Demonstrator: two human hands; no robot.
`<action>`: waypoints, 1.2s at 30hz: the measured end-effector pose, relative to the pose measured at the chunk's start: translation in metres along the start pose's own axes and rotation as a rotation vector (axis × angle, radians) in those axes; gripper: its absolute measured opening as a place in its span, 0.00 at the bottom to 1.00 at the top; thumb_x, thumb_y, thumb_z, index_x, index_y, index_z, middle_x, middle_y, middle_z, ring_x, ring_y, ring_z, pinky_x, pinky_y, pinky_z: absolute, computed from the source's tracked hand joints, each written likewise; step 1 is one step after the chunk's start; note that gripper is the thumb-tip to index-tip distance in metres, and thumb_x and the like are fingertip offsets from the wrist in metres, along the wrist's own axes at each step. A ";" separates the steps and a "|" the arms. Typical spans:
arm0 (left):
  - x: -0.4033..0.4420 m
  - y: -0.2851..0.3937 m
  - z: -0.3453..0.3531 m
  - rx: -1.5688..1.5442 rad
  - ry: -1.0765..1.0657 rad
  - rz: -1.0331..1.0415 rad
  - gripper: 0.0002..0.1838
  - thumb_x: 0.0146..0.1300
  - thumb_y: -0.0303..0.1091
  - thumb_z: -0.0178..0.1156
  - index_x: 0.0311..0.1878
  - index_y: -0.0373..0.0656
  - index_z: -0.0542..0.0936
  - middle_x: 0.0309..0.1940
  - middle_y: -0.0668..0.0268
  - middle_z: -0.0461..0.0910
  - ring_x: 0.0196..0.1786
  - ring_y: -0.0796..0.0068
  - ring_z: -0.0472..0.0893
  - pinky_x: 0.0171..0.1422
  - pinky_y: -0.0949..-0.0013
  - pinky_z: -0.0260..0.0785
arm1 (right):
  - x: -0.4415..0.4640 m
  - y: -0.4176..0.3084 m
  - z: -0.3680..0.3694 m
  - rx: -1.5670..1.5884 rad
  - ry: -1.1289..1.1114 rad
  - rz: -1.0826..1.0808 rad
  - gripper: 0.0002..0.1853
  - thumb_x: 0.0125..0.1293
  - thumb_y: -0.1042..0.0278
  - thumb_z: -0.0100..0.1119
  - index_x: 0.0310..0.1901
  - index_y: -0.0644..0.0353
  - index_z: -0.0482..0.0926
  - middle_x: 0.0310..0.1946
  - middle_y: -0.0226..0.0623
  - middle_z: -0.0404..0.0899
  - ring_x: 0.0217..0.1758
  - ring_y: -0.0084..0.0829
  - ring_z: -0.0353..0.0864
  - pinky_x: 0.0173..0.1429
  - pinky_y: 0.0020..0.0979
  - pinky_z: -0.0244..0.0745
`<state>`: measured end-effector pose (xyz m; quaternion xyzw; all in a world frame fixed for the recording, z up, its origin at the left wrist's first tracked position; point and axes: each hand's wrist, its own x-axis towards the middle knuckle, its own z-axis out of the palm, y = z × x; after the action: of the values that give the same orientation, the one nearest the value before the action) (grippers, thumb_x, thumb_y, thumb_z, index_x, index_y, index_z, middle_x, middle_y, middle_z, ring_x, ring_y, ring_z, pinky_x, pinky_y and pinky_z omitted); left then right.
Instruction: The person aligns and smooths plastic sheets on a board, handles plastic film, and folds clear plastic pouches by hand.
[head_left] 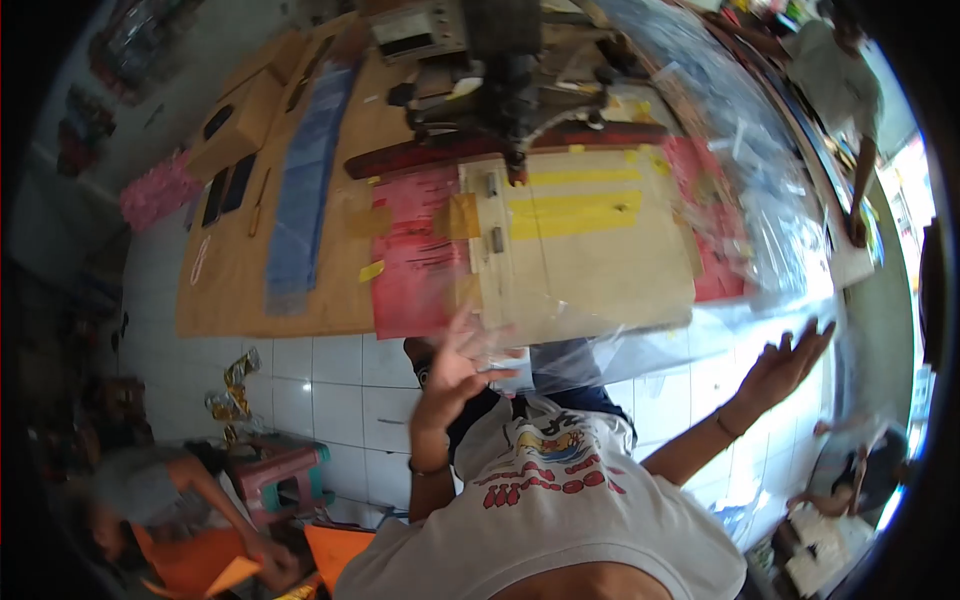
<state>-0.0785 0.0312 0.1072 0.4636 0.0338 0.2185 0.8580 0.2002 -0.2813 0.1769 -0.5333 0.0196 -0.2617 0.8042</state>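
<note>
My left hand (460,375) is at the near edge of the work board (590,270), slightly blurred, its fingers spread. Clear plastic film (600,350) hangs over that edge beside it; no firm grip on it shows. Off to the right, my right hand (785,370) is raised with fingers apart, holding nothing, near more film. The board carries yellow tape strips (575,212), two small metal pieces (497,239) and red sheets (420,250) on either side. Above it stands a dark metal machine (515,90) with a long red bar (390,158).
Left on the wooden table (225,300) are a blue plastic strip (308,190), dark phones (238,183) and a cardboard box (235,125). Clear film (780,220) heaps at right. One person (840,80) stands far right; others sit lower left (190,490) and lower right (855,465).
</note>
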 end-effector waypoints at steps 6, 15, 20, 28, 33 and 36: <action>-0.004 -0.051 0.021 0.369 -0.040 -0.476 0.36 0.79 0.37 0.61 0.82 0.40 0.59 0.64 0.46 0.81 0.61 0.60 0.86 0.63 0.59 0.81 | -0.010 -0.026 0.055 0.118 -0.260 -0.025 0.28 0.84 0.62 0.52 0.81 0.58 0.63 0.68 0.53 0.76 0.31 0.23 0.86 0.23 0.18 0.77; 0.044 0.020 0.049 1.286 -0.620 -0.627 0.46 0.70 0.50 0.71 0.81 0.36 0.62 0.57 0.44 0.86 0.59 0.53 0.87 0.65 0.55 0.78 | 0.008 -0.083 0.144 0.181 -0.531 -0.356 0.25 0.84 0.64 0.53 0.76 0.62 0.69 0.59 0.46 0.86 0.31 0.20 0.88 0.25 0.17 0.79; 0.069 0.040 0.087 0.537 -0.174 0.028 0.63 0.64 0.55 0.76 0.86 0.40 0.43 0.74 0.34 0.67 0.74 0.42 0.74 0.76 0.49 0.69 | 0.038 -0.138 0.180 0.255 -0.525 -0.650 0.24 0.84 0.64 0.54 0.75 0.64 0.71 0.59 0.48 0.87 0.28 0.15 0.87 0.16 0.13 0.67; 0.129 -0.014 0.164 0.642 -0.460 0.345 0.64 0.59 0.42 0.79 0.86 0.36 0.43 0.74 0.40 0.68 0.78 0.50 0.70 0.83 0.52 0.58 | 0.097 -0.219 0.211 -0.056 -0.487 -0.956 0.24 0.80 0.68 0.56 0.74 0.64 0.72 0.56 0.45 0.89 0.36 0.25 0.92 0.22 0.16 0.74; 0.145 -0.037 0.193 0.320 -0.472 0.101 0.32 0.73 0.38 0.67 0.73 0.31 0.70 0.63 0.45 0.82 0.68 0.54 0.81 0.75 0.58 0.69 | 0.144 -0.276 0.206 -0.110 -0.669 -1.193 0.24 0.79 0.75 0.52 0.74 0.69 0.69 0.60 0.47 0.87 0.46 0.31 0.93 0.29 0.14 0.76; 0.151 -0.036 0.201 0.366 -0.588 0.004 0.20 0.75 0.34 0.64 0.63 0.32 0.77 0.52 0.52 0.87 0.60 0.64 0.85 0.72 0.62 0.71 | 0.153 -0.298 0.201 -0.194 -0.631 -1.251 0.24 0.79 0.73 0.53 0.74 0.69 0.69 0.60 0.47 0.87 0.47 0.31 0.93 0.32 0.16 0.78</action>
<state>0.1226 -0.0818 0.2141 0.6529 -0.1771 0.0678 0.7333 0.2755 -0.2658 0.5597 -0.5641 -0.5013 -0.5048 0.4191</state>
